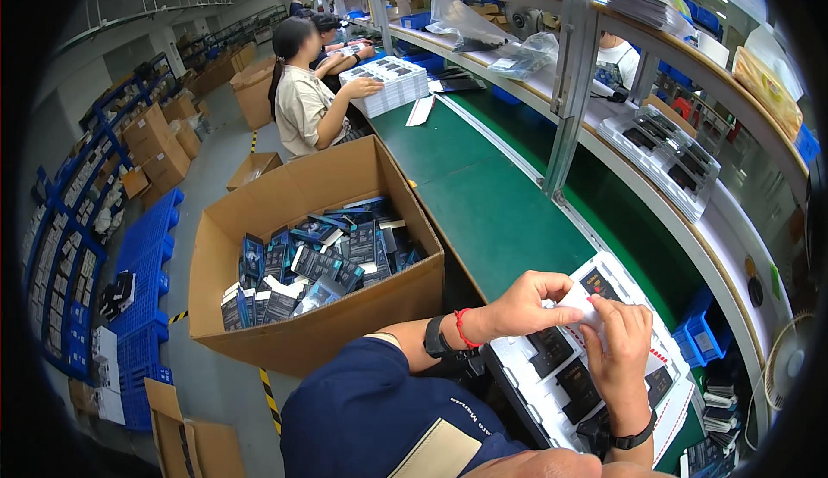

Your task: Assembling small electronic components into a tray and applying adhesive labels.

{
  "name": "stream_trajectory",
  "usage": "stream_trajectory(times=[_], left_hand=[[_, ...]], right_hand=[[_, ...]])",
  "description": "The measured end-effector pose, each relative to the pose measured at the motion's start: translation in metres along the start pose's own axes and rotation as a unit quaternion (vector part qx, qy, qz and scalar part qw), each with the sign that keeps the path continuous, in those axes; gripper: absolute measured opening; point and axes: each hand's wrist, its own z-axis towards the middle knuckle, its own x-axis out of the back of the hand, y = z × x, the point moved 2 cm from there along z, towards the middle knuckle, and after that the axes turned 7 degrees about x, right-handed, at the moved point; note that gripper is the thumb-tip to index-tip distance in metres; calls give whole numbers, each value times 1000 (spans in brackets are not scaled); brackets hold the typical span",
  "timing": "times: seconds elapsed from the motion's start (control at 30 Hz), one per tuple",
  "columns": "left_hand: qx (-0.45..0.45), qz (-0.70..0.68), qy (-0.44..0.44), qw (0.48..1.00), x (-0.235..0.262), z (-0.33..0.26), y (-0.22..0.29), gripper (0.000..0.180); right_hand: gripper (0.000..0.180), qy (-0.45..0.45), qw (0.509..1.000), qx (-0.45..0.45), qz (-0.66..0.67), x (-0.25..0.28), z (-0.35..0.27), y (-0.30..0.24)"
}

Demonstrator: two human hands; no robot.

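A small white piece (pixel 580 306), possibly a label or slip, is held between both hands above a white tray (pixel 552 366) at the near end of the green desk (pixel 492 211). The left hand (pixel 526 301) is closed on the piece from the left, its fingers (pixel 556 287) curled over the upper edge. The right hand (pixel 623 340) is pinched on it from the right, fingers (pixel 604 310) pressed against the lower side. A black watch (pixel 437 338) and a red cord (pixel 462 327) are worn on the left wrist, and a dark band (pixel 634 439) on the right.

The tray lies along the near right edge of the desk, and dark rectangular items (pixel 576 387) are seated in its compartments; what they are cannot be told from this view. A similar stack of trays (pixel 668 155) is set on the white shelf (pixel 742 245) beyond the far edge of the desk.

Just off the left edge of the desk, an open cardboard box (pixel 319 331) is stood on the floor, filled with small dark and blue packages (pixel 319 262) lying loosely in a heap. Further along the same edge, another person (pixel 306 99) is seated with a hand on a stack of flat white packs (pixel 392 81). Blue crates (pixel 142 306) are piled on the floor at the left.
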Motion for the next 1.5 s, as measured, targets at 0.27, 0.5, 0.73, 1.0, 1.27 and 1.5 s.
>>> stream_trajectory(times=[0.27,0.5,0.73,1.0,1.27,1.5], left_hand=[[30,44,25,998,-3,4,-11,11],[-55,-33,30,998,-12,5,-10,21],[-102,70,0,992,-9,7,1,18],[-86,45,16,995,0,6,-7,10],[-80,58,-38,994,-2,11,1,8],[-132,134,-24,982,-2,8,8,6]], right_hand=[[38,59,998,-6,-26,-1,3,-1],[25,65,998,16,-20,-1,-5,4],[27,61,998,28,-12,2,-5,3],[31,59,997,-31,42,11,-4,10],[30,47,994,-33,89,9,-7,13],[31,42,988,-63,135,8,-8,14]])
